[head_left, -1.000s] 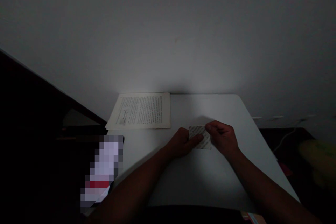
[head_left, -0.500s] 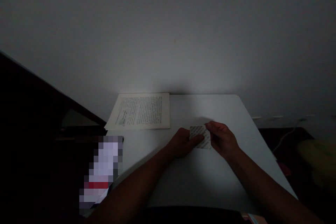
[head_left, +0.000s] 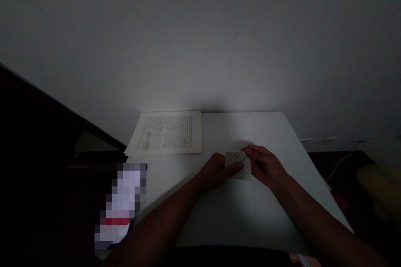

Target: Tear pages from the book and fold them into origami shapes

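Note:
Above the white table [head_left: 241, 212], I hold a small pale flat square with diagonal rows of dark print [head_left: 233, 158]. I cannot make out its exact kind. My left hand [head_left: 217, 170] is closed on its left side, with the thumb lying across the printed face. At the upper right corner my right hand [head_left: 266, 164] pinches the square between thumb and fingers. The fingers behind the square are hidden.
Sheets of printed paper [head_left: 169, 131] lie at the table's back left, by the wall. A pixelated, bright device-like object [head_left: 125, 196] is at the left edge. Beyond the right edge are a pale cable [head_left: 340, 166] and a yellowish item [head_left: 380, 187].
The right thumb and fingertips have shifted slightly left along the square's top edge. The square sits a touch lower and remains in both hands.

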Motion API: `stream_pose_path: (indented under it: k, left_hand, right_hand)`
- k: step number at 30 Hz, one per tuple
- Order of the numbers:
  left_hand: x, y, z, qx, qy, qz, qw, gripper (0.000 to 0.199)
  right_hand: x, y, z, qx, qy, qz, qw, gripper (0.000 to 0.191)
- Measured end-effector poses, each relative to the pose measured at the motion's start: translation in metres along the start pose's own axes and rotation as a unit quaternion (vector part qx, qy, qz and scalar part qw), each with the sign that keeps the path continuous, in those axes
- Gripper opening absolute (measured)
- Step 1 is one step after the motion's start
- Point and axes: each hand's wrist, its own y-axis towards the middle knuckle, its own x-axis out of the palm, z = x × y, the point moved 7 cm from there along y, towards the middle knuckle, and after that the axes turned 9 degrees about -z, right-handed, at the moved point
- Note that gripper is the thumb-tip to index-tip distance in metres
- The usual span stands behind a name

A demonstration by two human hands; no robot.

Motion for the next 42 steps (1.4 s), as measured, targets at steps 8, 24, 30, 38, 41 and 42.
stream_pose_path:
  k: [8,24,30,38,41,42]
  left_hand:
    - [-0.002,0.002,-0.012,-0.028,-0.121,-0.014,0.992,0.038]
    - [0.010,-0.003,-0.027,-0.159,-0.241,-0.124,0.949,0.038]
    - [0.014,-0.004,-0.025,-0.162,-0.253,-0.150,0.942,0.038]
    - [0.010,-0.002,-0.022,-0.138,-0.293,-0.116,0.939,0.037]
    - [0.008,0.000,-0.021,-0.118,-0.309,-0.095,0.939,0.037]
    - [0.006,0.001,-0.021,-0.111,-0.313,-0.088,0.939,0.038]
  right_hand:
    - [0.001,0.001,-0.001,-0.022,-0.017,-0.029,0.999,0.011]
    - [0.000,-0.003,0.010,0.037,-0.097,-0.044,0.994,0.021]
    - [0.005,-0.004,0.012,0.050,-0.058,-0.058,0.995,0.024]
    - [0.010,-0.002,0.007,0.016,-0.112,-0.077,0.991,0.023]
    - [0.012,-0.001,0.005,0.003,-0.085,-0.073,0.994,0.024]
    - [0.013,-0.001,0.005,0.002,-0.081,-0.076,0.994,0.025]
